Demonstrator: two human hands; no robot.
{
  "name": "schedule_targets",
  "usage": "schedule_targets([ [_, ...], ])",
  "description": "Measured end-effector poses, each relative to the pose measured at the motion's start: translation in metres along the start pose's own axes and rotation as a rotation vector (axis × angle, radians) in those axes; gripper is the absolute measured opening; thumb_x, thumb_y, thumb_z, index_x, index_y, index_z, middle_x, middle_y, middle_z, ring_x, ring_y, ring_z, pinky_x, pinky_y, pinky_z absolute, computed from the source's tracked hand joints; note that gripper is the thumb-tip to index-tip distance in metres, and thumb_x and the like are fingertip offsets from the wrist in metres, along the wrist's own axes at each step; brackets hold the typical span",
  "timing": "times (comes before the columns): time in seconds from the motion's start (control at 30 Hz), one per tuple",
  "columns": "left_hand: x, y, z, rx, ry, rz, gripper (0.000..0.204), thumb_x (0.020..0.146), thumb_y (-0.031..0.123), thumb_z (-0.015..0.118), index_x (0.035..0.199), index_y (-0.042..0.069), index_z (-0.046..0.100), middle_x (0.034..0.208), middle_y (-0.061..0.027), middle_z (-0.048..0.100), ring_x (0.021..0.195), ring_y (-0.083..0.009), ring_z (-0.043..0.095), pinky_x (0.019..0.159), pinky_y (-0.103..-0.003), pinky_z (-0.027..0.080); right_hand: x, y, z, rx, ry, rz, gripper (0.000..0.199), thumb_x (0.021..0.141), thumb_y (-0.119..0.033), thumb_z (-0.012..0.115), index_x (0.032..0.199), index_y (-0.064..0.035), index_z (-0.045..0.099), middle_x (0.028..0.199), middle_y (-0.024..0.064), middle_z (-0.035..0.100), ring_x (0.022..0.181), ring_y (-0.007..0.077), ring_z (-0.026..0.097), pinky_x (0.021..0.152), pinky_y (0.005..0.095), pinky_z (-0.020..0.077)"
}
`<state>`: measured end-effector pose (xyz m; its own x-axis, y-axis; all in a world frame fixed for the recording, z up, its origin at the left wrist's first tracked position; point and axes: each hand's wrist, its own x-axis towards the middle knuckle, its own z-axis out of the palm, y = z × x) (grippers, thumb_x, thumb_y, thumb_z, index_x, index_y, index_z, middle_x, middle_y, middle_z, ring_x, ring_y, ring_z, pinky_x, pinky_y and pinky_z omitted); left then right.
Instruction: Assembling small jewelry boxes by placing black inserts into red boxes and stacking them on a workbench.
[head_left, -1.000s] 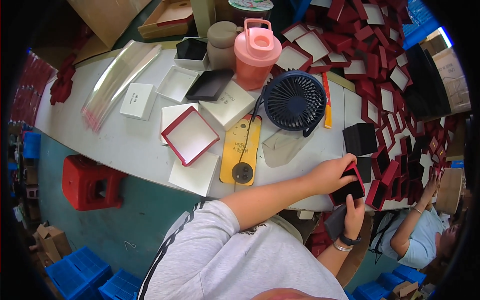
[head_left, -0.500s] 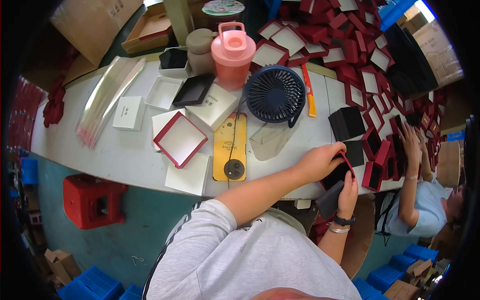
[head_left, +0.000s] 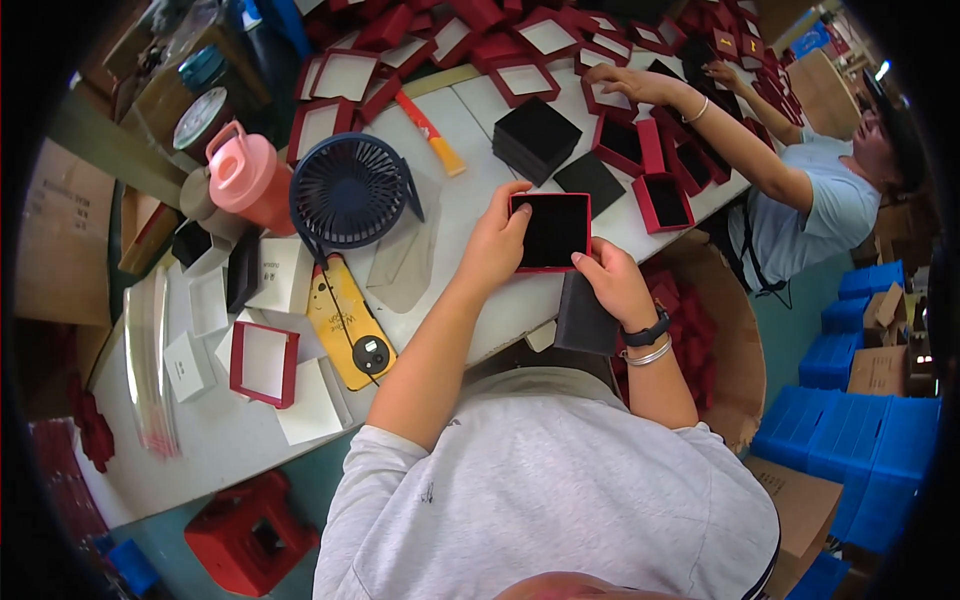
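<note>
Both my hands hold a small red box (head_left: 556, 232) with a black lining, its open side facing me, above the table's near edge. My left hand (head_left: 497, 240) grips its left side, thumb over the rim. At the lower right corner, my right hand (head_left: 618, 288) pinches the rim with its thumb. A dark grey, block-like pad (head_left: 586, 318) hangs below the box against my right hand; its fingers are hidden there, so I cannot tell how it is held. Just beyond lie a stack of black pads (head_left: 537, 138) and a single black pad (head_left: 590, 184).
Red boxes with black linings (head_left: 663, 202) stand to the right, near a co-worker's hand (head_left: 635, 86). Red lids (head_left: 345, 75) pile up at the back. Leftward are a dark blue fan (head_left: 352, 192), a pink cup (head_left: 250, 180), a yellow phone (head_left: 345, 325) and white boxes (head_left: 188, 366).
My view has swung to the right. The red box has turned from edge-on to show its black inside, and my left hand has shifted to its left side.
</note>
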<state>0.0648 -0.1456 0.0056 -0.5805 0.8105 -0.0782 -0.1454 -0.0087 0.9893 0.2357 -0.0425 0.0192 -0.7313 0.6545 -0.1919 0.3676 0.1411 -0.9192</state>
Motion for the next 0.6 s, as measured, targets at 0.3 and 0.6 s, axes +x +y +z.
schedule_targets([
  [0.3, -0.004, 0.012, -0.001, -0.059, -0.004, 0.01, 0.044, 0.1, 0.03, 0.054, 0.136, 0.005, 0.046, 0.122, -0.0123, 0.062, 0.096, -0.0186, 0.063, 0.085, -0.032, 0.049, 0.008, 0.015, -0.106, 0.27, 0.39, 0.007, 0.026, 0.094, -0.029, 0.06, 0.082, -0.006, 0.065, 0.075, -0.0008, 0.062, 0.067, 0.0067, 0.055, 0.062, 0.0246, 0.0437],
  [0.6, 0.006, -0.006, -0.014, 0.071, 0.081, 0.02, 0.045, 0.092, 0.028, 0.067, 0.126, 0.001, 0.055, 0.116, -0.0117, 0.064, 0.094, -0.0168, 0.063, 0.084, -0.031, 0.049, 0.044, -0.012, -0.104, 0.002, 0.136, -0.146, 0.036, 0.096, -0.031, 0.066, 0.111, 0.0018, 0.068, 0.083, -0.0039, 0.065, 0.076, 0.002, 0.056, 0.069, 0.019, 0.0457],
])
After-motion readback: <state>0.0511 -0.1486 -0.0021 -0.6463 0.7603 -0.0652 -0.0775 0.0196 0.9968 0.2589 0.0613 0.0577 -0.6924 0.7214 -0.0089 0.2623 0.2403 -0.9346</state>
